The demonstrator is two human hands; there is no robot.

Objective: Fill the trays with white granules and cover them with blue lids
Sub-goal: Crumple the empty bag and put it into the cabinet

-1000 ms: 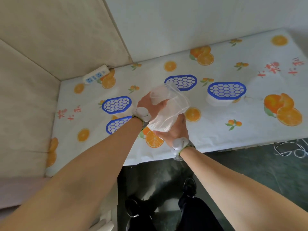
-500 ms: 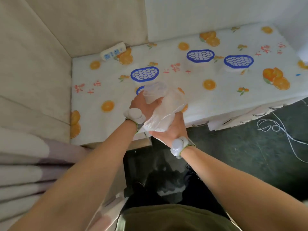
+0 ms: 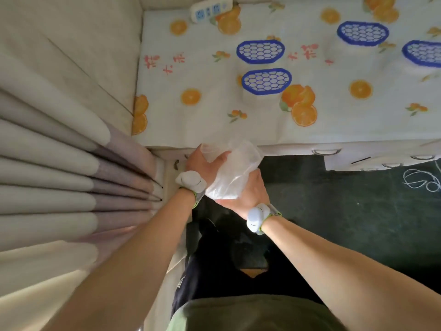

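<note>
A clear plastic bag (image 3: 235,173) with white granules inside is held between both my hands, just off the table's near edge. My left hand (image 3: 202,161) grips its upper end and my right hand (image 3: 248,194) cups and grips its lower part from below. On the orange-print tablecloth (image 3: 205,115) sit several white trays capped with blue honeycomb lids: one close to me (image 3: 266,81), one behind it (image 3: 260,51), one further right (image 3: 362,33) and one cut off by the right edge (image 3: 423,53).
A white power strip (image 3: 211,9) lies at the table's back left corner. Beige curtains (image 3: 59,175) hang at the left, next to my left arm. Dark floor with a coil of white cable (image 3: 422,180) lies to the right, below the table front.
My head has tilted down and my hands with the bag have drawn back from over the table to just past its near edge. The grip on the bag is unchanged.
</note>
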